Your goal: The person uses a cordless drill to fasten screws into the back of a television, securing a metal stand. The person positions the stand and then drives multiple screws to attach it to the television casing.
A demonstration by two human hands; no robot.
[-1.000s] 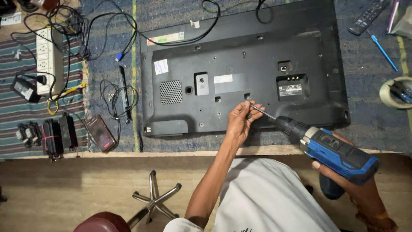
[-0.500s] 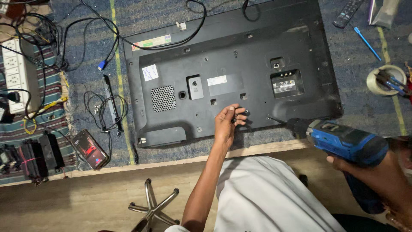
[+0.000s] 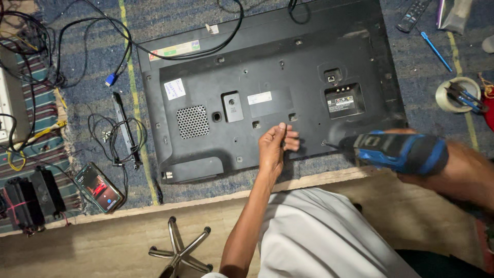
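Black television back panel [image 3: 267, 87] lying face down on blue carpet [image 3: 92, 77], left hand [image 3: 274, 149] resting on its lower edge with fingers pinched narrow together, right hand [image 3: 453, 167] gripping a blue cordless drill [image 3: 399, 152], bit tip at the panel's lower right, phone [image 3: 99, 187] at left

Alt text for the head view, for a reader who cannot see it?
A person's right hand aims a blue cordless drill at the black back panel of a flat television lying face down, while the left hand pinches something small above the panel. A phone and cables lie to the left.
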